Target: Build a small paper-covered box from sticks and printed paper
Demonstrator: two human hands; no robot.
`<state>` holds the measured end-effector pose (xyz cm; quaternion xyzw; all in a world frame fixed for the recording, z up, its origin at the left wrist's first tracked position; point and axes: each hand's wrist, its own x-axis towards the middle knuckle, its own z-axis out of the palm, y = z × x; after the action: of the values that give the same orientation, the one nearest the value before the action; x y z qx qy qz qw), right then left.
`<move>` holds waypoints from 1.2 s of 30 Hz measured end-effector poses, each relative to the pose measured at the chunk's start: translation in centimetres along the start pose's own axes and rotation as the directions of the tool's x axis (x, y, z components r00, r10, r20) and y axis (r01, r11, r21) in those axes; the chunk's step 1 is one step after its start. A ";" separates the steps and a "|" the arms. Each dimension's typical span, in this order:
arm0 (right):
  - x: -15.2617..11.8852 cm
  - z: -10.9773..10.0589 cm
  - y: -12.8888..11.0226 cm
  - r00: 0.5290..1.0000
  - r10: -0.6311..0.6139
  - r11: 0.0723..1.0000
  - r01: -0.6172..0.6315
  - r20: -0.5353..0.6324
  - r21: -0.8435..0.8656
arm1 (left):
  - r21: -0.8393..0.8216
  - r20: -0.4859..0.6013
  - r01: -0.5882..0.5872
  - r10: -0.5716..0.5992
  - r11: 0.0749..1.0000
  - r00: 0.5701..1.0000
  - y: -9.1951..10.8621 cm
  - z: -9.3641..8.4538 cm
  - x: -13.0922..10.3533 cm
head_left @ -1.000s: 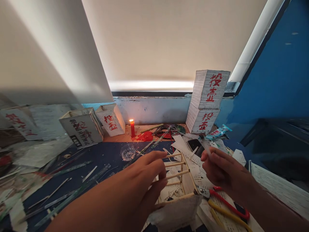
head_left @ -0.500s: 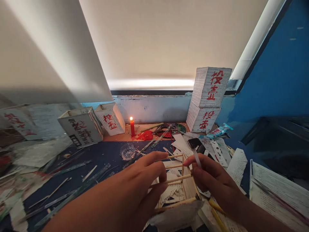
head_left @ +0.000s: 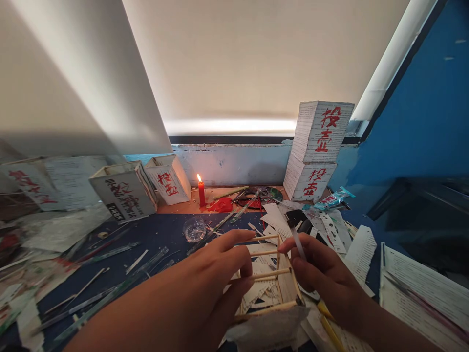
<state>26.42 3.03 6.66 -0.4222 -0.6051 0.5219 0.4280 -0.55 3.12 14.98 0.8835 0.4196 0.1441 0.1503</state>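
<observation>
My left hand (head_left: 220, 266) is closed on a small open frame of thin wooden sticks (head_left: 274, 275), its thumb and fingers pinching one crossbar. A sheet of paper (head_left: 264, 327) covers the frame's near side. At the frame's right end, my right hand (head_left: 322, 269) grips a translucent white glue stick (head_left: 299, 244) between thumb and fingers. The glue stick's dark tip points up and away from me. The right index fingertip rests at the end of a crossbar. Parts of the frame's left side are hidden behind my left hand.
A lit red candle (head_left: 202, 194) stands at the back beside red wax (head_left: 220, 205). Paper boxes with red lettering (head_left: 167, 183) stand left, and two stacked ones (head_left: 324, 132) right. Paper scraps, sticks, a clear round dish (head_left: 194, 229) and yellow-handled item (head_left: 331, 332) lie around.
The candle flame is taller and leans left. The glue stick has tilted slightly, with its dark tip showing more. Both hands and the frame stay almost in place.
</observation>
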 end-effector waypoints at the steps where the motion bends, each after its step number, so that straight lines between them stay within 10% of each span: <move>1: 0.0 0.0 -0.2 1.000 0.009 1.000 -0.009 0.000 -0.007 | -0.003 0.003 -0.006 0.006 1.000 1.000 -0.1 0.0 0.0; 36: -0.9 -0.5 0.8 1.000 -0.012 0.999 0.010 -0.028 -0.038 | -0.033 0.025 0.046 -0.045 0.998 0.999 -1.1 0.3 -0.4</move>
<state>27.22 2.42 5.84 -0.4342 -0.6110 0.5021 0.4314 -1.40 3.44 14.22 0.8726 0.4354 0.1371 0.1736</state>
